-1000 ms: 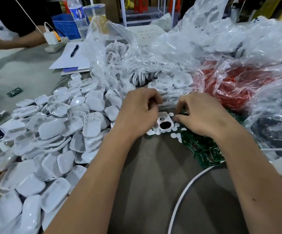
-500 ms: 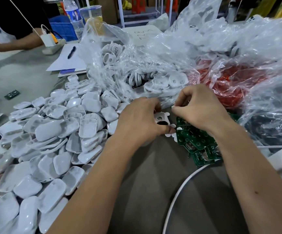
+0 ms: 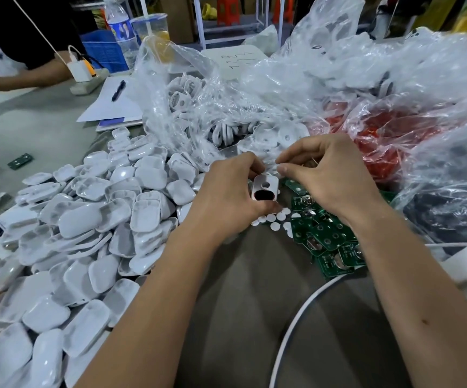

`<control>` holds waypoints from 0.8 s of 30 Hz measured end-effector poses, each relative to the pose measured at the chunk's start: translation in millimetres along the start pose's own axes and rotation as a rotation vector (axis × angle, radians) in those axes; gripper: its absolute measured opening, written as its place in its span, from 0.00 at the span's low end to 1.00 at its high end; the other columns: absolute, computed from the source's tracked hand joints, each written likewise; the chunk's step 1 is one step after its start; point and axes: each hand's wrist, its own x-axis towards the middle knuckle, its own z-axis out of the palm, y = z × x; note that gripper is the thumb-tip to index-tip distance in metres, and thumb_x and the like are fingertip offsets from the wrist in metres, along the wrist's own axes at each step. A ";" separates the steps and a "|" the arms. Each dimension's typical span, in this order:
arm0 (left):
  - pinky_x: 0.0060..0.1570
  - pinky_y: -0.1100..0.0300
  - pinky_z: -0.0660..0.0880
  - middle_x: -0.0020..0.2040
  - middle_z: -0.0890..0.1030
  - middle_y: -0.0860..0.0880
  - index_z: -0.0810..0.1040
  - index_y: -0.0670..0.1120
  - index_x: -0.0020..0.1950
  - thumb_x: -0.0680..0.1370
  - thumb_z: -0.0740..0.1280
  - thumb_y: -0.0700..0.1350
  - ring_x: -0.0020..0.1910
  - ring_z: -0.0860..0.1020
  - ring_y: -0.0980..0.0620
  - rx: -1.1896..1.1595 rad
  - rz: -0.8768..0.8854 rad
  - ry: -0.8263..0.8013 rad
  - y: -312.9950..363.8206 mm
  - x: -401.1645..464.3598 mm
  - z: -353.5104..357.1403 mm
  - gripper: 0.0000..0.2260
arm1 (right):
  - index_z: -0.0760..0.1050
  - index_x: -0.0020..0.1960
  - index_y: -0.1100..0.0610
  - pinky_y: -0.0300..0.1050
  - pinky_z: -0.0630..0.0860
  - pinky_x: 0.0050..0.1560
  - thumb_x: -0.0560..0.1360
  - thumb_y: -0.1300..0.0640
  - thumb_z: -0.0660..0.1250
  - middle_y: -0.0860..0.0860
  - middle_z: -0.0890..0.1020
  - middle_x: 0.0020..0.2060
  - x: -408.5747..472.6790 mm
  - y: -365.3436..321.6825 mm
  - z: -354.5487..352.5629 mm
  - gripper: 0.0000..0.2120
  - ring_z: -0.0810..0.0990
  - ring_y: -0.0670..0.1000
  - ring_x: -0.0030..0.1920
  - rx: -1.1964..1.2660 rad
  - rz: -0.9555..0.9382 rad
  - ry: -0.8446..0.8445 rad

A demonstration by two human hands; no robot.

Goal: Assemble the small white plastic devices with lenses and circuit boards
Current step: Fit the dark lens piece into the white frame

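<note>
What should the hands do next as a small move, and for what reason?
Probably the right hand should lower the small clear piece it seems to pinch into the round hole of the white shell. The left hand grips that shell with its holes facing up, and the right fingertips are just above it. What the piece is I cannot tell for sure.

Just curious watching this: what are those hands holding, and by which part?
The left hand pinches a small white housing by its lower and upper edges. Whether the right hand pinches anything cannot be told.
</note>
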 end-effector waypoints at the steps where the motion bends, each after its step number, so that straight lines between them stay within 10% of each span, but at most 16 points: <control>1: 0.41 0.59 0.76 0.42 0.81 0.56 0.80 0.50 0.54 0.62 0.84 0.54 0.36 0.76 0.61 -0.012 0.004 0.002 0.4 -0.3 0.7 0.25 | 0.87 0.46 0.50 0.43 0.83 0.47 0.73 0.59 0.80 0.45 0.87 0.36 -0.3 0.0 -0.4 0.05 0.85 0.44 0.39 -0.009 -0.010 0.001; 13: 0.43 0.52 0.78 0.42 0.83 0.54 0.85 0.52 0.53 0.64 0.81 0.59 0.39 0.79 0.57 -0.020 0.011 0.072 4.5 -3.2 1.0 0.21 | 0.87 0.45 0.49 0.25 0.73 0.41 0.74 0.59 0.79 0.40 0.85 0.40 1.4 2.6 6.9 0.05 0.82 0.37 0.40 -0.113 -0.057 -0.045; 24: 0.44 0.67 0.75 0.53 0.85 0.54 0.81 0.52 0.67 0.63 0.83 0.58 0.41 0.80 0.62 -0.057 0.030 0.094 5.3 -2.9 4.1 0.33 | 0.87 0.47 0.48 0.46 0.81 0.53 0.76 0.56 0.77 0.42 0.85 0.42 1.3 4.3 10.4 0.03 0.84 0.44 0.45 -0.051 -0.009 -0.049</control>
